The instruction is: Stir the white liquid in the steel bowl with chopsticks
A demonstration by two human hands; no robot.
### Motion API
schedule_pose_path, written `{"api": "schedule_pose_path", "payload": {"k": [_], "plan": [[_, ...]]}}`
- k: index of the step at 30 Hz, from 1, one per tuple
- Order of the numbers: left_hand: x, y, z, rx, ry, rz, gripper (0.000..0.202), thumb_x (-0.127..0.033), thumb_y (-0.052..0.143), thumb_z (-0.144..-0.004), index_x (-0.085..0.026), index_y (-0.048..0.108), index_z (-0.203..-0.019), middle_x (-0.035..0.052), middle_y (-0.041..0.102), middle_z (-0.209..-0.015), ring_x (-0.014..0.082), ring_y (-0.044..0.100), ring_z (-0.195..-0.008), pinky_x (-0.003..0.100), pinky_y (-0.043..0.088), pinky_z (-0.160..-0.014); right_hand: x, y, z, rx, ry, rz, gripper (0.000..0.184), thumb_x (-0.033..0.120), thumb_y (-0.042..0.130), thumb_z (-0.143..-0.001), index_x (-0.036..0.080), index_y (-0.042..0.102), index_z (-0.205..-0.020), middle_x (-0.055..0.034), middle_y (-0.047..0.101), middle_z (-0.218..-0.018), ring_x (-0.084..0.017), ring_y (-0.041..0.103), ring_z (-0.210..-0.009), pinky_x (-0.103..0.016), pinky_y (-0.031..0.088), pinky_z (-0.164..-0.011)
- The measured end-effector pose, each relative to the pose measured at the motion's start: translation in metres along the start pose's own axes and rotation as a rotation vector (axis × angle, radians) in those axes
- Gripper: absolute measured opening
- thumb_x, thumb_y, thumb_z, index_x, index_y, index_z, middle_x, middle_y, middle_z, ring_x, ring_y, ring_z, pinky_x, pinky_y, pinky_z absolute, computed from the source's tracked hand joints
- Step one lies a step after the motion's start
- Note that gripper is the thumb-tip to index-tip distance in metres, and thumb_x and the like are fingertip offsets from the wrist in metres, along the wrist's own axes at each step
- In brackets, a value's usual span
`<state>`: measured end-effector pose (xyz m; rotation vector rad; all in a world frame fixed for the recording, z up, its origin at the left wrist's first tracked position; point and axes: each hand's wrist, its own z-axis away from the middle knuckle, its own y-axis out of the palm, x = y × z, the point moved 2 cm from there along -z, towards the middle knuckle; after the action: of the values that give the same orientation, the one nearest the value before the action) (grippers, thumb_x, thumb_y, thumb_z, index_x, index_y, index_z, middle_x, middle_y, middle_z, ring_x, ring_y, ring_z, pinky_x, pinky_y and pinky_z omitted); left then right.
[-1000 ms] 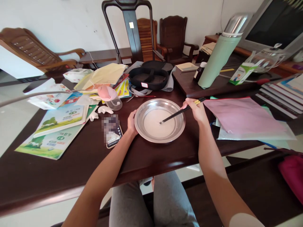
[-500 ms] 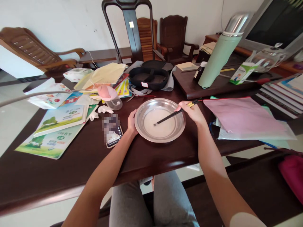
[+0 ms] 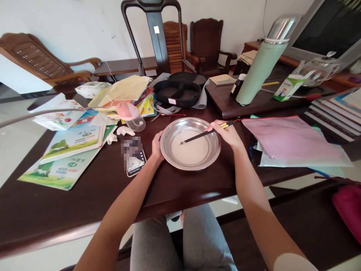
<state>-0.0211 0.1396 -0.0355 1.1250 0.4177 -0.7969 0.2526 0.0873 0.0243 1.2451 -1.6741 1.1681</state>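
A round, shallow stainless-steel basin (image 3: 190,166) rests on the dark table in front of me, with milky whitish liquid (image 3: 190,152) in its bottom. My left hand (image 3: 157,146) grips the basin's left rim, its fingertips partly hidden by the rim. Above the basin's right edge, my right hand (image 3: 229,134) is closed around black chopsticks (image 3: 199,136) with gold bands near their upper ends. They slant down to the left, and their tips meet the liquid left of the basin's middle. Just left of my left hand lies a phone (image 3: 137,160), its screen partly blurred.
Beyond the phone stand a clear cup with a pink lid (image 3: 131,114) and white crumpled pieces (image 3: 125,130). Booklets (image 3: 64,165) lie at left, a black open case (image 3: 177,92) behind. On the right are a pink zip pouch (image 3: 293,137) and a tall green thermos (image 3: 261,71).
The chopstick tips have shifted slightly left and away from me in the liquid, and my right hand has moved a little with them. My left hand stays on the basin.
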Motion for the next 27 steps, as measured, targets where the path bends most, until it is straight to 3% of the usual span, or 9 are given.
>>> {"api": "schedule_pose_path", "payload": {"k": [5,11,14,17,19,23,25,27], "plan": [[0.000,-0.001,-0.001,0.020,0.017,-0.008,0.018,-0.029,0.074,-0.078,-0.020,0.064,-0.067,-0.0005,0.068,-0.065,0.0243,0.073,-0.079,0.034,0.058,-0.082,-0.007,-0.015,0.000,-0.226,-0.014,-0.027,0.054,0.072,0.065,-0.085,0.025,0.071,-0.059,-0.0019,0.073,-0.063,-0.023,0.072,-0.074,-0.038,0.054,-0.085],[0.000,-0.001,-0.001,0.016,0.012,-0.007,0.018,-0.029,0.073,-0.079,-0.020,0.064,-0.067,-0.0003,0.068,-0.064,0.0252,0.073,-0.080,0.035,0.058,-0.082,-0.002,0.000,0.000,0.037,-0.010,-0.011,0.050,0.070,0.067,-0.084,0.024,0.075,-0.067,-0.0037,0.077,-0.073,-0.024,0.074,-0.079,-0.036,0.056,-0.082],[0.000,0.000,0.000,-0.003,0.005,-0.008,0.018,-0.029,0.071,-0.081,-0.020,0.064,-0.067,0.0000,0.068,-0.064,0.0256,0.073,-0.081,0.035,0.058,-0.081,-0.004,-0.004,-0.002,-0.052,-0.027,0.009,0.048,0.069,0.067,-0.085,0.025,0.076,-0.069,-0.0032,0.078,-0.076,-0.023,0.073,-0.081,-0.036,0.055,-0.085],[-0.001,0.001,0.001,-0.010,0.006,0.000,0.018,-0.028,0.070,-0.081,-0.020,0.064,-0.066,0.0000,0.068,-0.064,0.0254,0.073,-0.081,0.035,0.058,-0.081,-0.009,-0.014,-0.001,-0.206,-0.026,-0.009,0.053,0.070,0.064,-0.087,0.025,0.071,-0.060,-0.0020,0.073,-0.065,-0.023,0.071,-0.073,-0.037,0.054,-0.084],[-0.001,0.002,0.001,-0.005,0.009,0.004,0.018,-0.028,0.071,-0.080,-0.020,0.063,-0.066,-0.0002,0.068,-0.064,0.0250,0.073,-0.080,0.034,0.058,-0.081,-0.008,-0.013,0.000,-0.181,-0.014,-0.031,0.055,0.070,0.062,-0.088,0.025,0.069,-0.057,-0.0023,0.071,-0.062,-0.023,0.071,-0.071,-0.038,0.054,-0.081],[-0.001,0.001,0.001,0.006,0.004,0.000,0.019,-0.028,0.072,-0.080,-0.020,0.063,-0.066,-0.0004,0.068,-0.064,0.0251,0.073,-0.080,0.035,0.058,-0.081,-0.002,0.001,0.000,0.035,-0.006,-0.025,0.050,0.070,0.067,-0.085,0.024,0.074,-0.065,-0.0041,0.076,-0.072,-0.024,0.073,-0.077,-0.037,0.055,-0.081],[-0.001,0.001,0.001,0.007,0.001,-0.003,0.018,-0.028,0.072,-0.080,-0.020,0.063,-0.067,-0.0002,0.068,-0.064,0.0252,0.073,-0.080,0.035,0.058,-0.081,-0.003,0.000,-0.001,0.010,-0.021,-0.003,0.048,0.069,0.068,-0.084,0.024,0.076,-0.069,-0.0041,0.078,-0.077,-0.024,0.073,-0.081,-0.038,0.055,-0.084],[-0.001,0.001,0.002,0.005,0.001,-0.003,0.017,-0.029,0.072,-0.079,-0.020,0.064,-0.068,-0.0002,0.068,-0.065,0.0252,0.073,-0.079,0.034,0.058,-0.080,-0.006,-0.006,-0.002,-0.106,-0.031,0.000,0.049,0.069,0.067,-0.086,0.025,0.074,-0.068,-0.0034,0.077,-0.074,-0.024,0.073,-0.080,-0.038,0.055,-0.086]]}}
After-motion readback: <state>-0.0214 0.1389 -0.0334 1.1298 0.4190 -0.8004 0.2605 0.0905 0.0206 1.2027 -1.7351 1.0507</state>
